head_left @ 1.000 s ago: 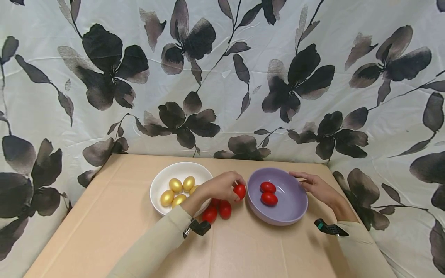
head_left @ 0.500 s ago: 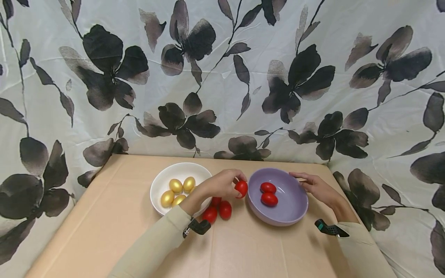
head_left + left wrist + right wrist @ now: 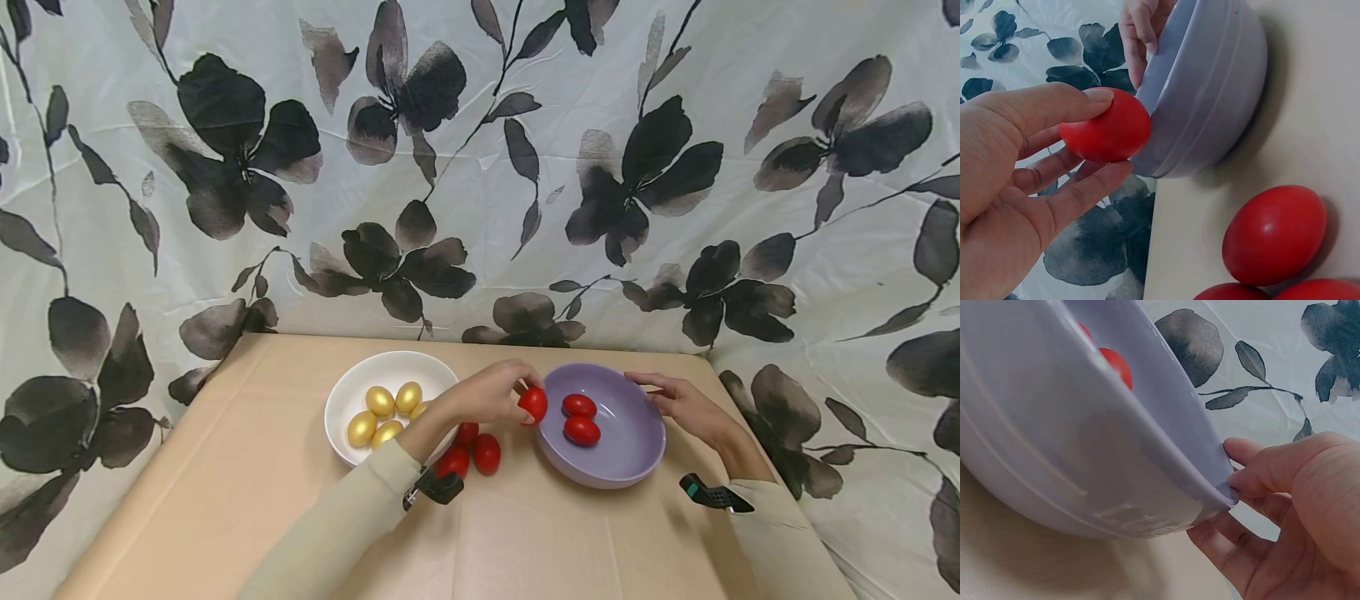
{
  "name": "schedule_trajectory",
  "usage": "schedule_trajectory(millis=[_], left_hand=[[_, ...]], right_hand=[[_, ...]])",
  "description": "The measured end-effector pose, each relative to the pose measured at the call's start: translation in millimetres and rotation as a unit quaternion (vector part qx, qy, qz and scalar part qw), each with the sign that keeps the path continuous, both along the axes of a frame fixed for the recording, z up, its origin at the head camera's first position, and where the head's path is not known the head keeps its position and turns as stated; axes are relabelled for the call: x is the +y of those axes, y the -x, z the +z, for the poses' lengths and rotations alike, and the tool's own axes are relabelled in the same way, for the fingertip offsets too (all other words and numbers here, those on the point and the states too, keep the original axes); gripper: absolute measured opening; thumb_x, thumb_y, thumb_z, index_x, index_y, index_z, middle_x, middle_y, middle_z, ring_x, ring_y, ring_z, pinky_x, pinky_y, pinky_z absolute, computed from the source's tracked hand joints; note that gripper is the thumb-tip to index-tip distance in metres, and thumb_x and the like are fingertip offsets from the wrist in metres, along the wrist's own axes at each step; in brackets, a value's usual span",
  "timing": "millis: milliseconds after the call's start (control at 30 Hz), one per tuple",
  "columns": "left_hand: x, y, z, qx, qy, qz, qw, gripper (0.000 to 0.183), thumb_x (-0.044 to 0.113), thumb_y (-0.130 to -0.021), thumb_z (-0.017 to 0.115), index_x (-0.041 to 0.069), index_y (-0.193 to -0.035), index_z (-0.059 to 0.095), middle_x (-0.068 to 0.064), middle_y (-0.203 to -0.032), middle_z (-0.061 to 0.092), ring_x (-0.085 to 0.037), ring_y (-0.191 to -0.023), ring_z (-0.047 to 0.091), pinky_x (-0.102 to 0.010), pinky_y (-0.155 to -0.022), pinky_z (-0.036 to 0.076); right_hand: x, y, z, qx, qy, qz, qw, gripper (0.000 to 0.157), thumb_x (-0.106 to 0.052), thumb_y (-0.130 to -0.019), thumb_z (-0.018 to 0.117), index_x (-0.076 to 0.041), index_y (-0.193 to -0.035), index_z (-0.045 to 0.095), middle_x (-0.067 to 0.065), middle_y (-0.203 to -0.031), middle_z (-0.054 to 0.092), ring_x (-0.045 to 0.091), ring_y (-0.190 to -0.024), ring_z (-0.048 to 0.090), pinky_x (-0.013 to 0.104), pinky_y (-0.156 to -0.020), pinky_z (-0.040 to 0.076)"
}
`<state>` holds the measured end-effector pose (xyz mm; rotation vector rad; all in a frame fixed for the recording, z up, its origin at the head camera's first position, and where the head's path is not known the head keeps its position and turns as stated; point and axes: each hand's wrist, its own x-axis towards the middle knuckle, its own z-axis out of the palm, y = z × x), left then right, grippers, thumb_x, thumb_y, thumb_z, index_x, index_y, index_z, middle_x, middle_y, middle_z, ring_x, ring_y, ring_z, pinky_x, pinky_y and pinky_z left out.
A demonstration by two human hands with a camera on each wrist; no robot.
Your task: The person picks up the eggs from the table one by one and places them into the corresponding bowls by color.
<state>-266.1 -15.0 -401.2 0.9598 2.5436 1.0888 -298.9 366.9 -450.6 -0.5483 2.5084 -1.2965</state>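
My left hand [image 3: 498, 393] pinches a red egg [image 3: 1107, 128] between thumb and fingers, right at the left rim of the purple bowl [image 3: 637, 450]. In the left wrist view the egg overlaps the bowl's outer wall. Two red eggs [image 3: 581, 418] lie inside this bowl. At its far right side my right hand [image 3: 690, 410] holds the rim, with fingertips on either side of the edge in the right wrist view. Several more red eggs [image 3: 1275, 234] rest on the table between the bowls, partly hidden by the left wrist in the head view.
A white bowl [image 3: 337, 396] with several golden eggs [image 3: 380, 401] stands on the left, partly covered by my left forearm. The tan table [image 3: 540, 542] ends at a floral cloth [image 3: 480, 167] behind. Each wrist wears a black camera mount [image 3: 441, 486].
My left hand has carried the red egg a short way right, up to the purple bowl's rim. The right hand stays in place on the bowl.
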Motion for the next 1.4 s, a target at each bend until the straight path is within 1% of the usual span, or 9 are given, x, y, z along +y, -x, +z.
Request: schedule_trajectory(millis=[233,400,533,633,733,967,1100,1200,1400], left_hand=[[8,0.4,-2.2,-0.017,0.003,-0.004,0.9998,0.043,0.012,-0.084,0.082,0.011,-0.124,0.066,0.002,-0.118,0.064,-0.016,-0.111,0.063,-0.024,-0.087,0.057],[15,-0.4,-2.9,-0.01,-0.002,-0.015,0.9998,0.041,0.011,-0.084,0.082,0.012,-0.123,0.067,0.003,-0.117,0.064,-0.015,-0.109,0.063,-0.018,-0.084,0.055],[20,-1.0,-3.5,0.004,-0.004,-0.029,0.9996,0.043,0.011,-0.084,0.082,0.008,-0.123,0.067,0.002,-0.115,0.065,-0.014,-0.106,0.063,-0.02,-0.088,0.054],[23,-1.1,-3.6,0.011,-0.003,-0.038,0.9992,0.044,0.012,-0.084,0.081,0.006,-0.125,0.067,0.001,-0.114,0.065,-0.012,-0.105,0.062,-0.025,-0.092,0.055],[26,-0.9,-4.1,0.014,-0.002,-0.043,0.999,0.045,0.012,-0.084,0.081,0.006,-0.127,0.068,0.001,-0.114,0.065,-0.011,-0.104,0.061,-0.03,-0.094,0.056],[33,0.6,-7.1,0.005,0.001,-0.042,0.9991,0.046,0.012,-0.084,0.082,0.008,-0.127,0.068,0.002,-0.116,0.065,-0.011,-0.106,0.06,-0.018,-0.086,0.055],[37,2.5,-8.9,0.006,0.001,-0.049,0.9988,0.044,0.01,-0.084,0.081,0.007,-0.126,0.068,0.001,-0.114,0.067,-0.011,-0.104,0.061,-0.023,-0.09,0.056],[41,3.6,-9.8,0.01,0.004,-0.059,0.9982,0.044,0.009,-0.084,0.08,0.005,-0.126,0.067,0.0,-0.114,0.068,-0.012,-0.102,0.062,-0.025,-0.093,0.055],[47,4.6,-13.2,0.011,0.008,-0.071,0.9974,0.043,0.007,-0.084,0.08,0.003,-0.125,0.067,-0.002,-0.113,0.069,-0.011,-0.099,0.063,-0.018,-0.09,0.053]], right_hand=[[-2,-5.2,2.5,-0.001,0.0,-0.001,1.0,0.052,0.004,-0.101,0.041,-0.012,-0.149,0.052,0.019,-0.155,0.045,0.047,-0.135,0.048,0.016,-0.095,0.047],[0,-7.2,3.1,0.0,-0.001,-0.001,1.0,0.052,0.004,-0.101,0.041,-0.012,-0.149,0.052,0.019,-0.155,0.045,0.047,-0.135,0.048,0.021,-0.097,0.049],[0,-7.7,1.7,-0.002,-0.003,-0.003,1.0,0.051,0.003,-0.101,0.042,-0.013,-0.149,0.052,0.018,-0.155,0.045,0.046,-0.136,0.048,0.026,-0.1,0.05],[0,-9.2,1.8,-0.003,-0.002,-0.002,1.0,0.051,0.003,-0.102,0.042,-0.013,-0.149,0.052,0.018,-0.155,0.045,0.047,-0.136,0.048,0.038,-0.104,0.051],[-1,-10.6,3.3,-0.002,-0.001,-0.002,1.0,0.052,0.003,-0.101,0.042,-0.012,-0.149,0.052,0.019,-0.155,0.045,0.047,-0.136,0.048,0.044,-0.106,0.05],[-1,-11.0,2.9,-0.003,-0.004,-0.009,1.0,0.052,0.004,-0.1,0.041,-0.012,-0.149,0.052,0.018,-0.154,0.046,0.046,-0.138,0.046,0.025,-0.1,0.049],[-1,-10.6,0.8,-0.01,-0.004,-0.011,1.0,0.053,0.003,-0.1,0.041,-0.014,-0.149,0.053,0.017,-0.155,0.046,0.046,-0.139,0.044,0.017,-0.097,0.046],[-1,-11.7,0.8,-0.012,-0.001,-0.01,1.0,0.053,0.003,-0.1,0.041,-0.015,-0.149,0.053,0.016,-0.155,0.046,0.046,-0.139,0.044,0.015,-0.096,0.045],[-1,-14.4,1.1,-0.013,0.0,-0.011,1.0,0.052,0.003,-0.101,0.042,-0.016,-0.148,0.054,0.016,-0.155,0.046,0.045,-0.14,0.043,0.015,-0.095,0.045]])
